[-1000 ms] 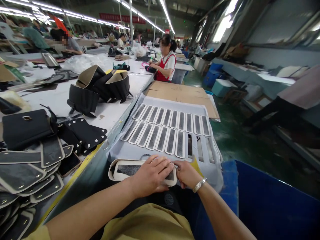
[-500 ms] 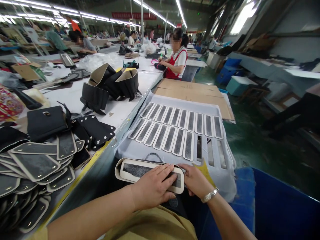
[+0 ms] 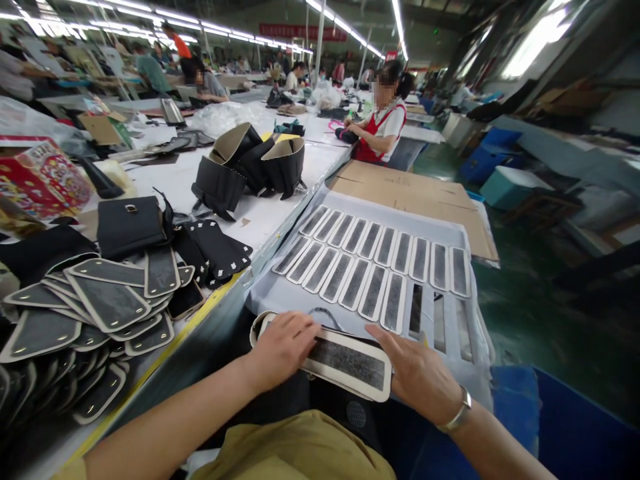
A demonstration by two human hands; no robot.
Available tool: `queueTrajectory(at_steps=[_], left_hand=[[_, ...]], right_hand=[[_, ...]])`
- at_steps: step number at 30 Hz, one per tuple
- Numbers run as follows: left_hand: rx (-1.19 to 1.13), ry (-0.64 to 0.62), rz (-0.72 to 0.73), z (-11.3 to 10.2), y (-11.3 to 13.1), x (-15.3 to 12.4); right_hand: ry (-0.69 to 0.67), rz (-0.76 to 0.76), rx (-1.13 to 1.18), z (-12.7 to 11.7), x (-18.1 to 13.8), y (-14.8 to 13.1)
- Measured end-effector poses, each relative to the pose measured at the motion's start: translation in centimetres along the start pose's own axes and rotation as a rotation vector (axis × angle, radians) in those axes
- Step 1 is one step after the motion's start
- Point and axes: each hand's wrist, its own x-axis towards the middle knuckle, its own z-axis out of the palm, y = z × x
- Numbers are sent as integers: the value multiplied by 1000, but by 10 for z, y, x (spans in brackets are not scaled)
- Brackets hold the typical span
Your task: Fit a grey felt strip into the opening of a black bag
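Note:
A flat cream-edged panel with a dark grey centre (image 3: pixel 345 363) lies in front of me at the near edge of a white slotted board (image 3: pixel 350 200). My left hand (image 3: pixel 283 347) rests on the panel's left end, fingers curled over its edge. At the panel's right end my right hand (image 3: pixel 417 377) presses with fingers stretched out; a metal watch is on that wrist. Two rows of narrow grey strips with cream borders (image 3: pixel 370 263) lie on the board beyond the panel.
A heap of similar dark panels (image 3: pixel 90 313) covers the white worktable (image 3: pixel 280 220) at left, with black bag parts (image 3: pixel 250 167) and a black pouch (image 3: pixel 130 223) behind. Cardboard sheets (image 3: pixel 415 193) lie past the board. A seated person in red (image 3: pixel 380 127) works farther down. Blue bins (image 3: pixel 570 427) stand at right.
My hands have slid apart along the panel: the left to its left end, the right to its right end. The head view has swung, so everything sits further right.

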Motion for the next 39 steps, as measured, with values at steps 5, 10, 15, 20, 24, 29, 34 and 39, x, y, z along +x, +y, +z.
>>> queueTrajectory(at_steps=[5, 10, 15, 20, 24, 29, 34, 39], left_hand=[[-125, -384, -55, -6, -50, 31], [-195, -509, -104, -7, -59, 55], [-133, -487, -155, -9, -50, 58], [-21, -443, -222, -3, -45, 53], [38, -426, -222, 1, -50, 50], [-38, -477, -22, -9, -56, 54], [-41, -504, 141, -5, -39, 70], [-54, -537, 119, 7, -29, 84]], right_hand=[[-51, 1, 14, -4, 0, -4], [-284, 174, 408, -28, 4, -1], [-652, 379, 1205, -45, 12, 7], [-624, 489, 884, -26, 33, -18], [-589, 412, 562, -21, 49, -31], [-643, 426, 652, -22, 57, -27], [-516, 405, 548, -21, 52, -35], [-509, 443, 543, -20, 48, -36]])
